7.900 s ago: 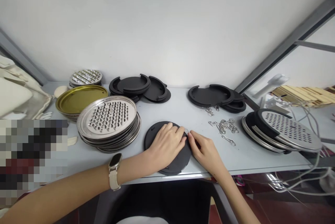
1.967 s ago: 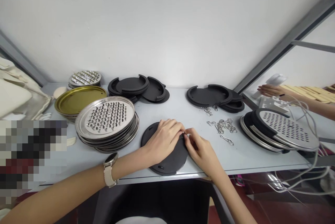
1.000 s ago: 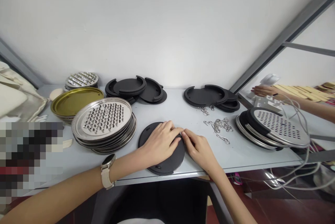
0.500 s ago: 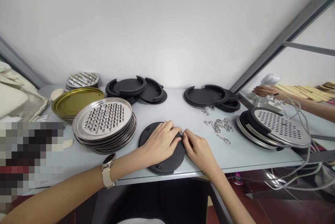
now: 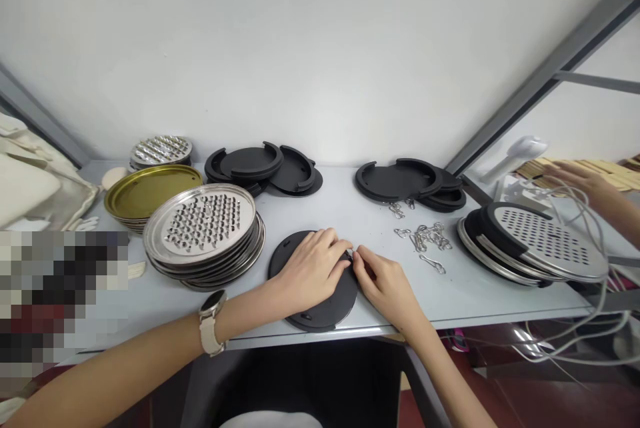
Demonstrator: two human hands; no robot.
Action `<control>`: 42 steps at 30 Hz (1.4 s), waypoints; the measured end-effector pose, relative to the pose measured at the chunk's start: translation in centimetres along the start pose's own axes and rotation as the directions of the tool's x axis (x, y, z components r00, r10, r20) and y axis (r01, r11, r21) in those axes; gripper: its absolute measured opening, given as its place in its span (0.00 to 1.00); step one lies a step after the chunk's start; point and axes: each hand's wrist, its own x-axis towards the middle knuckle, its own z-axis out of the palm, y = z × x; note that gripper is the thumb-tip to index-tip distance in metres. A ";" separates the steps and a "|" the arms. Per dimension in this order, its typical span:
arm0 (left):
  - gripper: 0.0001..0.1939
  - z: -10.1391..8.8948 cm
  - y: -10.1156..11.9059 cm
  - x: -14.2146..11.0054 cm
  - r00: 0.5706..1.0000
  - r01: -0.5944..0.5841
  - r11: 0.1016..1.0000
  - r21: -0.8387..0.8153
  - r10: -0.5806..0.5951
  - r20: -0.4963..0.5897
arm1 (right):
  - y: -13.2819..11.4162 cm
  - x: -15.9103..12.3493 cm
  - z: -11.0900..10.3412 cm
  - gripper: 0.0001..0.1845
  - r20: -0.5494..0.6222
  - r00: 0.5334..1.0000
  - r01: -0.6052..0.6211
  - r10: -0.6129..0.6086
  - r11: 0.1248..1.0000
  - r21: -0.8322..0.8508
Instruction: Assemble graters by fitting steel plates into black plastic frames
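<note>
A round black plastic disc (image 5: 335, 305) lies at the table's front edge. My left hand (image 5: 313, 265) rests over it, its thumb and fingers closed at the right rim. Just to the right, my right hand (image 5: 383, 278) pinches at the same rim, and a bit of a wire clip (image 5: 351, 253) shows between the fingertips. Most of that clip is hidden by my fingers. Loose metal wire clips (image 5: 430, 236) lie in a small pile to the right of my right hand.
Metal grater discs (image 5: 207, 225) are stacked at left beside gold-coloured lids (image 5: 155, 191). Black holders (image 5: 250, 165) stand at the back, with more black holders (image 5: 400, 181) at right. Graters in black holders (image 5: 545, 241) sit at right near white cables. Another person's hand (image 5: 575, 178) shows beyond.
The view has shifted slightly, moving things a little to the right. My hands stay at the disc's rim with nearly the same grip. The other person's hand has moved right, off a white device.
</note>
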 end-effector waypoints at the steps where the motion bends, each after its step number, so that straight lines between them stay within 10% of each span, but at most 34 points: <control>1: 0.12 0.0 0.0 0.0 1.000 -0.001 1.000 0.004 0.001 0.001 | 0.0 0.0 0.0 0.15 0.002 1.000 0.002 -0.002 1.000 0.002; 42: 0.12 0.2 -0.1 0.0 0.999 -0.049 0.999 -0.006 0.049 -0.007 | 0.4 -0.1 0.2 0.18 0.023 1.000 -0.002 0.000 0.998 0.069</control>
